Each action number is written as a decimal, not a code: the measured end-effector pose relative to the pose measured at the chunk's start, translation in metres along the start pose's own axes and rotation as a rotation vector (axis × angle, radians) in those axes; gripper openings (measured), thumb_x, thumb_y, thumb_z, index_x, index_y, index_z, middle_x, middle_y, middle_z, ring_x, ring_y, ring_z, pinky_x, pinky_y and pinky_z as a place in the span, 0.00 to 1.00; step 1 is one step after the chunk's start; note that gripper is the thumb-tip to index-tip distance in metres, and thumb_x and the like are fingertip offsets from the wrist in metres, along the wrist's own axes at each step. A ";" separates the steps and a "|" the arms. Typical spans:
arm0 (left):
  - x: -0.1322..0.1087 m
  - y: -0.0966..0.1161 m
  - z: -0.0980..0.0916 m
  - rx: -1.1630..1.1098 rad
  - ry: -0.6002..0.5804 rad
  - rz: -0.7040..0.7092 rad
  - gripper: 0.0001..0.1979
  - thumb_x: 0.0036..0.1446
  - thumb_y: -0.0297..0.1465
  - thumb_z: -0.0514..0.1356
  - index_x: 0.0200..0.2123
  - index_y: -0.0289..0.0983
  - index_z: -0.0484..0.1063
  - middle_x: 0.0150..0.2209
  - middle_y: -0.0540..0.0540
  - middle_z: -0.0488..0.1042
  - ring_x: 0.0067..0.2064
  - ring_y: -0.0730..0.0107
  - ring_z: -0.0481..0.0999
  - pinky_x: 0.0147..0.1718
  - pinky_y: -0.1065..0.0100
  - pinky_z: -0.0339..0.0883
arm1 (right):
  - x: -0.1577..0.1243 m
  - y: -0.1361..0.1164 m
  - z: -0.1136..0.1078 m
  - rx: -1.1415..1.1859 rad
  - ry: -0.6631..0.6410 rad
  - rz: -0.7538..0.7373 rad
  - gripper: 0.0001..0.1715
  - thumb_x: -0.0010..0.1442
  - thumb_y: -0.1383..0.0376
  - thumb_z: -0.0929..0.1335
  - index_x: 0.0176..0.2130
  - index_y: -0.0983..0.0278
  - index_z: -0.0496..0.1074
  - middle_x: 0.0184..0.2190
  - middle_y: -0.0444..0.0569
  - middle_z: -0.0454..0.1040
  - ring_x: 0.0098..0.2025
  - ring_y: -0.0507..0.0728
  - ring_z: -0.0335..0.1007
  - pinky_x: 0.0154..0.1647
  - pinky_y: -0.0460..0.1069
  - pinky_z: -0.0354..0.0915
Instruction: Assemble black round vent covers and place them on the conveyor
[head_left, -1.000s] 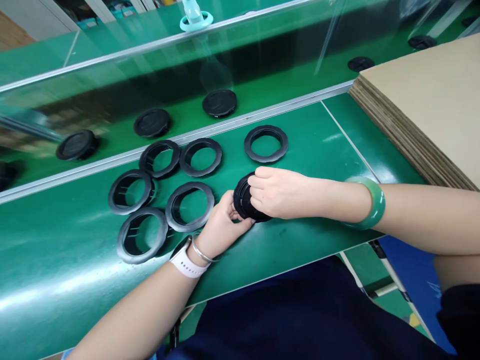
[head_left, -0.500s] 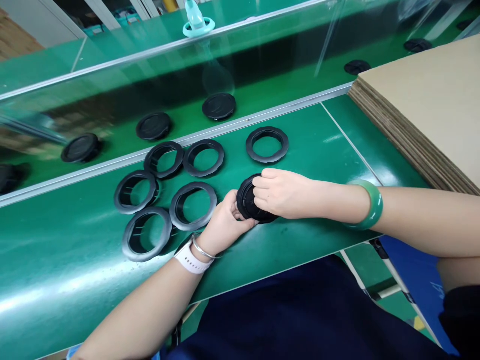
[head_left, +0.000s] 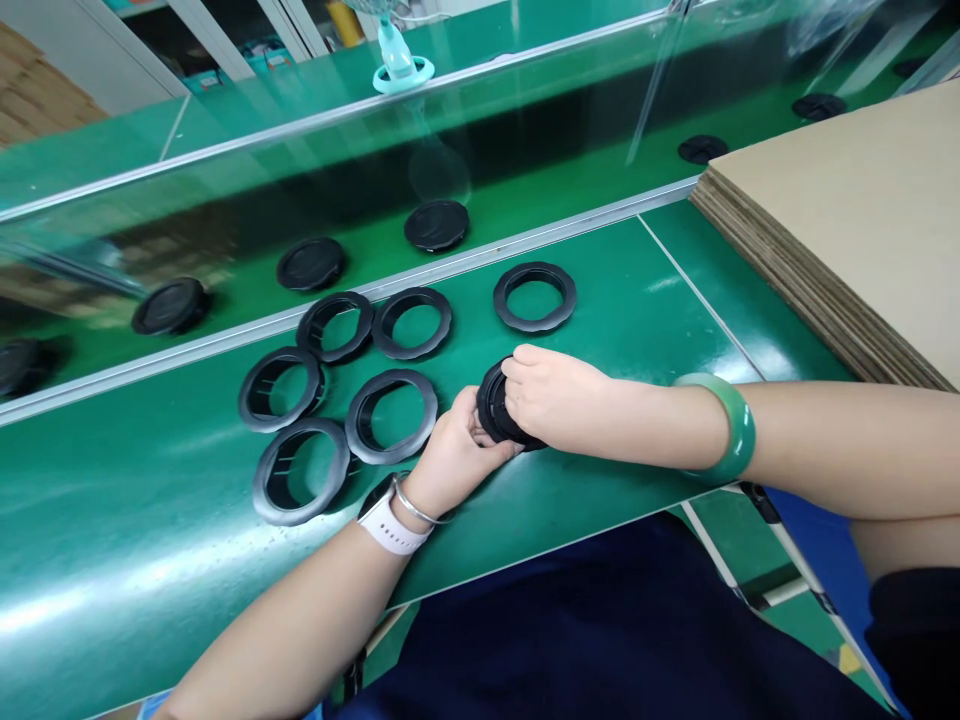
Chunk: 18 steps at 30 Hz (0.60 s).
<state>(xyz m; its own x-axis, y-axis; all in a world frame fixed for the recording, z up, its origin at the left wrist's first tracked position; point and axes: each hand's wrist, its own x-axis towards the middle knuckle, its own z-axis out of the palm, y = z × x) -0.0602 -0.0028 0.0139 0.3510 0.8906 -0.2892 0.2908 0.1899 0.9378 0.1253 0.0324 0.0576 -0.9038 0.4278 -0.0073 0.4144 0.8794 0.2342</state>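
A round black plastic part (head_left: pixel 493 405) is tilted above the green table, between my two hands. My left hand (head_left: pixel 459 440) grips its left and lower edge, thumb along the bottom. Curled over its inner face, the fingers of my right hand (head_left: pixel 551 395) press on the part and cover its right side. Whether those fingertips pinch something small is hidden. Left of my hands lie several black rings (head_left: pixel 354 420) with wavy rims, some overlapping. One more black ring (head_left: pixel 504 300) lies flat just beyond the part.
Behind a metal rail (head_left: pixel 510 243), several round black pieces (head_left: pixel 437 226) sit on a green belt. A stack of cardboard sheets (head_left: pixel 840 200) stands at the right. A small turquoise fan (head_left: pixel 401 72) is on the far ledge. The table's front edge runs close to my body.
My right hand has shifted slightly left over the black part, its wrist a little lower. My left hand keeps its grip. The whole view has moved slightly.
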 end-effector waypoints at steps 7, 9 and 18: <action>0.002 0.005 0.001 -0.075 0.013 -0.023 0.29 0.45 0.29 0.73 0.45 0.40 0.60 0.38 0.51 0.76 0.40 0.63 0.81 0.37 0.64 0.77 | -0.013 0.001 0.014 0.101 0.219 0.208 0.10 0.66 0.67 0.66 0.33 0.67 0.74 0.29 0.52 0.74 0.37 0.60 0.62 0.38 0.55 0.51; 0.003 0.006 0.001 -0.093 0.037 -0.021 0.29 0.45 0.27 0.72 0.46 0.40 0.60 0.38 0.51 0.75 0.40 0.65 0.81 0.36 0.65 0.77 | -0.020 0.005 0.018 0.136 0.305 0.274 0.16 0.69 0.59 0.66 0.33 0.67 0.73 0.29 0.52 0.73 0.36 0.60 0.61 0.37 0.54 0.50; 0.003 0.000 -0.001 -0.170 0.021 -0.015 0.31 0.47 0.29 0.72 0.49 0.40 0.59 0.48 0.45 0.75 0.48 0.60 0.79 0.44 0.61 0.76 | -0.039 0.030 0.023 0.616 0.208 0.712 0.18 0.66 0.53 0.68 0.43 0.67 0.72 0.35 0.51 0.74 0.33 0.58 0.66 0.33 0.50 0.55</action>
<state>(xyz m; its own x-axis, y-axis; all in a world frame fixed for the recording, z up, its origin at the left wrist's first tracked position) -0.0602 0.0000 0.0133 0.3285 0.8952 -0.3013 0.1405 0.2691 0.9528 0.1751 0.0471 0.0425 -0.3949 0.9101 0.1258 0.8028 0.4084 -0.4344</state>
